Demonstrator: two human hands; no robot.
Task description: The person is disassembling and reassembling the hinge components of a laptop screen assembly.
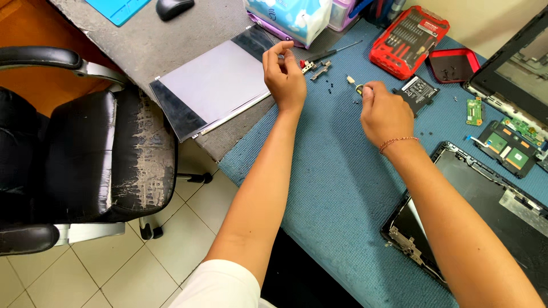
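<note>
Over a blue mat [342,188], the person's left hand [283,77] pinches its fingertips together, holding nothing visible, while the right hand [383,111] grips a small yellowish part [359,88] beside scattered black screws [331,86].

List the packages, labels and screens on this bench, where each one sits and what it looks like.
Bare display panel: left of the left hand, flat grey rectangle with dark ends.
Tissue pack: top centre, soft, white and light blue.
Screwdriver bit case: top right, red, rectangular, open.
Small dark module with white label: beside the right hand.
Laptop screen: far right edge, dark-framed, unlit.
</note>
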